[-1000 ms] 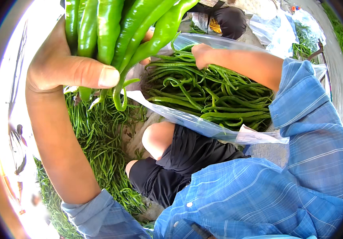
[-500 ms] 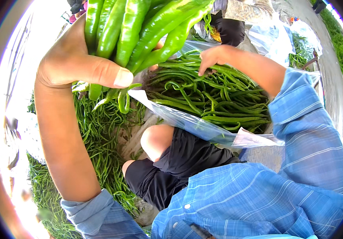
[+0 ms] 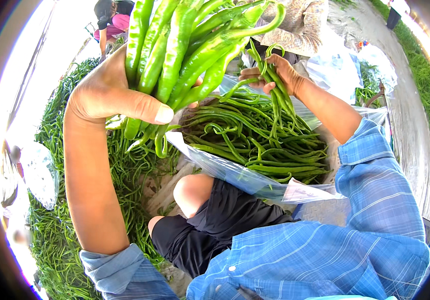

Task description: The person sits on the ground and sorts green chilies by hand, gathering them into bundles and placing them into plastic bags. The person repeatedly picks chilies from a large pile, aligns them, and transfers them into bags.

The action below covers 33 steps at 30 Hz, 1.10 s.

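A thick bunch of long green chili peppers (image 3: 175,55) fills my left hand (image 3: 120,97), raised high at the upper left with the thumb pressed across the stalks. Over the lined box, my right hand (image 3: 280,77) grips a smaller bundle of green chili peppers (image 3: 278,102), some hanging down and some poking up. Beneath it lies a heap of long green peppers (image 3: 245,135) inside the box, whose clear plastic liner (image 3: 210,162) folds out over the near side. The left palm and most of its fingers are hidden behind the bunch.
A large pile of green peppers (image 3: 70,235) covers the ground on my left. Another person (image 3: 112,20) bends at the far upper left. Beyond the box are a woven sack (image 3: 300,25) and clear plastic bags (image 3: 332,75). Green grass or crop (image 3: 425,85) runs along the far right.
My right hand has lifted from the heap with a bundle of peppers in it. The left hand and its bunch appear slightly lower and further right as the view shifted.
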Motion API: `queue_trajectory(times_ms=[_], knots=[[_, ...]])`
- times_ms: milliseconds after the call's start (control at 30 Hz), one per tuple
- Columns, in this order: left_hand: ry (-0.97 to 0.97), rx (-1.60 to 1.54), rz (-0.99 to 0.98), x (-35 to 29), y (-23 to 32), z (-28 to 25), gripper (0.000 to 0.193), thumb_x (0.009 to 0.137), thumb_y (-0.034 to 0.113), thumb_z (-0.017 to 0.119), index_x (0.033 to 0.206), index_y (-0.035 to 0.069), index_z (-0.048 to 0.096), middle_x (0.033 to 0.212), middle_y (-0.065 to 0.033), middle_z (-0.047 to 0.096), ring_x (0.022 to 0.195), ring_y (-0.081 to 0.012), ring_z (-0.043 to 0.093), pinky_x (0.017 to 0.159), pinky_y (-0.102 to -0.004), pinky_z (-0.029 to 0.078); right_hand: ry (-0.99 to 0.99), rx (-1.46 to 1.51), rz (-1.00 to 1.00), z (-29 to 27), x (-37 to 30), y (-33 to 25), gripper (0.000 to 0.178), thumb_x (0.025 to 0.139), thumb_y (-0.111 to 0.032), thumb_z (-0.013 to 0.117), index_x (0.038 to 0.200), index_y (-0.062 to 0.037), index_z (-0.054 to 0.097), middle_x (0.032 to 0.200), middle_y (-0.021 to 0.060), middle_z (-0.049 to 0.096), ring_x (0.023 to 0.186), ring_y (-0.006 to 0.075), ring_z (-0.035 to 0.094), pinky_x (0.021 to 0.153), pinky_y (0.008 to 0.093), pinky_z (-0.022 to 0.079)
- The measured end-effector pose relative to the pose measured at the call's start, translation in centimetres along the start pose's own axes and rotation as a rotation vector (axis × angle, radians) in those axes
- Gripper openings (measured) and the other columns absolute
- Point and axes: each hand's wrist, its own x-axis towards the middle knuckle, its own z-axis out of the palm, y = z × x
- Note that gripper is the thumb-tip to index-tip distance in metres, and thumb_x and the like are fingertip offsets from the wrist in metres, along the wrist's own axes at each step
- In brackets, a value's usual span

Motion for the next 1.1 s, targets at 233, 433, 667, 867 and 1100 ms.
queue_trajectory(times_ms=[233,433,667,867,1100], knots=[[0.054,0.047,-0.012,-0.2,-0.3,0.8,0.07,0.059,0.015,0.08,0.122,-0.002,0.053,0.105,-0.0117,0.064,0.095,-0.0228,0.061,0.087,-0.0343,0.048,0.113,-0.613,0.153,-0.4,1.2,1.6,0.036,0.076,-0.021,0.076,0.098,0.0049,0.063,0.094,0.0141,0.067,0.061,0.0092,0.057,0.045,0.0202,0.046],[0.056,0.036,-0.023,0.2,-0.5,1.0,0.073,0.058,0.015,0.079,0.123,-0.003,0.052,0.107,-0.0136,0.063,0.093,-0.0238,0.062,0.083,-0.0349,0.049,0.269,-1.673,0.395,0.4,2.7,4.6,0.037,0.07,-0.027,0.081,0.083,0.0037,0.064,0.074,0.0113,0.067,0.062,0.0184,0.062,0.054,0.0332,0.048],[0.162,0.063,-0.094,0.6,-0.5,1.4,0.079,0.056,0.024,0.078,0.123,-0.007,0.051,0.106,-0.0187,0.062,0.094,-0.0276,0.062,0.086,-0.0385,0.05,0.349,-1.419,0.36,0.4,2.3,3.2,0.029,0.077,-0.022,0.073,0.091,0.0001,0.063,0.075,0.0098,0.061,0.067,0.0227,0.058,0.063,0.0356,0.049],[0.065,0.163,-0.177,2.4,2.8,2.2,0.075,0.053,0.018,0.079,0.12,-0.006,0.054,0.107,-0.0174,0.063,0.094,-0.0265,0.064,0.086,-0.0364,0.051,0.281,-0.965,0.346,3.7,-4.7,-3.4,0.034,0.081,-0.015,0.07,0.106,-0.0009,0.052,0.083,0.0095,0.059,0.075,0.0183,0.061,0.068,0.0385,0.056],[-0.501,0.143,-0.156,11.9,-2.9,7.8,0.076,0.055,0.009,0.081,0.124,-0.003,0.052,0.107,-0.0123,0.065,0.095,-0.021,0.063,0.088,-0.0342,0.049,0.403,-1.647,0.416,7.3,-11.7,-5.5,0.023,0.089,-0.028,0.064,0.09,-0.005,0.059,0.075,0.0023,0.058,0.065,0.0119,0.054,0.064,0.0286,0.048]])
